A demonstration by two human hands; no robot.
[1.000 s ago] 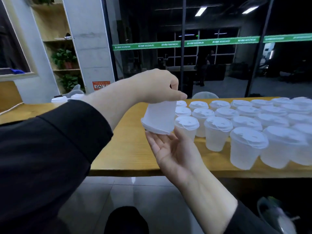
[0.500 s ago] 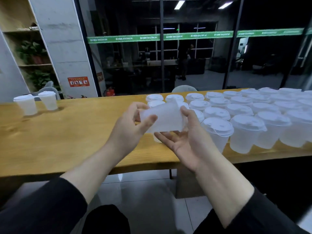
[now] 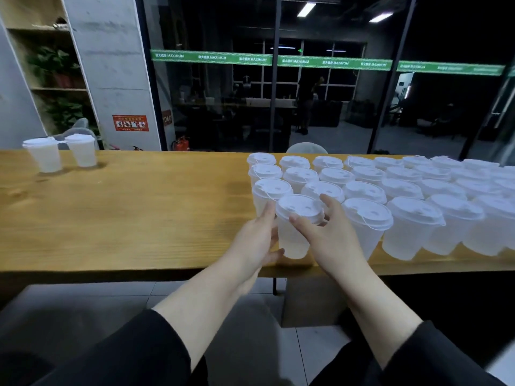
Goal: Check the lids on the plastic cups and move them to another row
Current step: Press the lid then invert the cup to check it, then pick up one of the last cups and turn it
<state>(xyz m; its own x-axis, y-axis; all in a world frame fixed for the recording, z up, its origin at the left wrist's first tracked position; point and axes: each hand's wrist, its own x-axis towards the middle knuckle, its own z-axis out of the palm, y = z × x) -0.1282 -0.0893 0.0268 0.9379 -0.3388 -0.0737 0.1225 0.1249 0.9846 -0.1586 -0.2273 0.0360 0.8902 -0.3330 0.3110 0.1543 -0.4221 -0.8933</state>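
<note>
A translucent plastic cup with a white lid [image 3: 296, 218] stands upright at the front left corner of a block of several lidded cups [image 3: 370, 188] on the wooden table [image 3: 125, 213]. My left hand [image 3: 256, 240] wraps the cup's left side, thumb under near the base. My right hand [image 3: 326, 232] grips its right side, thumb at the lid's rim and fingers behind the lid. Two more lidded cups [image 3: 60, 153] stand apart at the table's far left.
The table's front edge [image 3: 139, 271] runs just below my hands, with tiled floor under it. A grey chair back [image 3: 306, 148] shows behind the table. Glass walls and a shelf with plants [image 3: 55, 79] stand beyond.
The cup was held tilted in the air between both hands. Now it stands upright at the front left corner of the cup block, both hands still around it.
</note>
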